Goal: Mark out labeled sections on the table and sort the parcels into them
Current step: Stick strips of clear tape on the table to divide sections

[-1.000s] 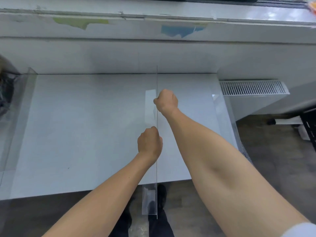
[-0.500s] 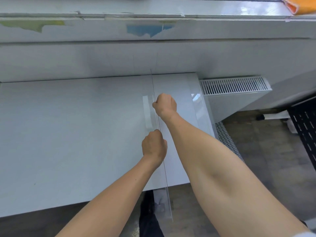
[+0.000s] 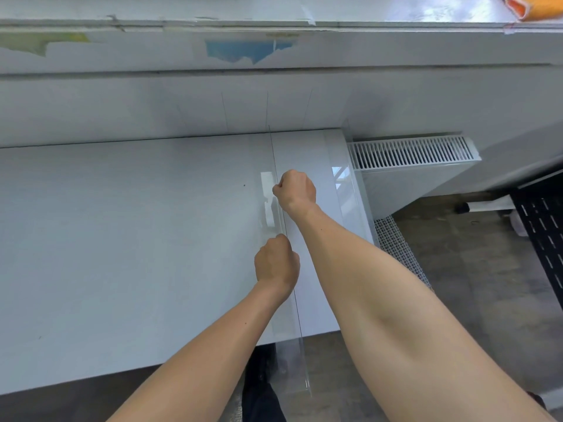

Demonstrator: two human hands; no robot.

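Both hands are gripping a clear divider standing on edge over the white tabletop, long axis running near-to-far. Right hand is clenching further along, left hand nearer the front edge.

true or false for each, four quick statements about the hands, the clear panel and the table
1. Both hands grip the clear panel. True: left hand nearer, right hand farther.
2. The panel lies flat on the table. False: it stands on edge.
3. The panel overhangs the table's near edge. True.
4. Parcels sit on the table. False: none are visible on it.
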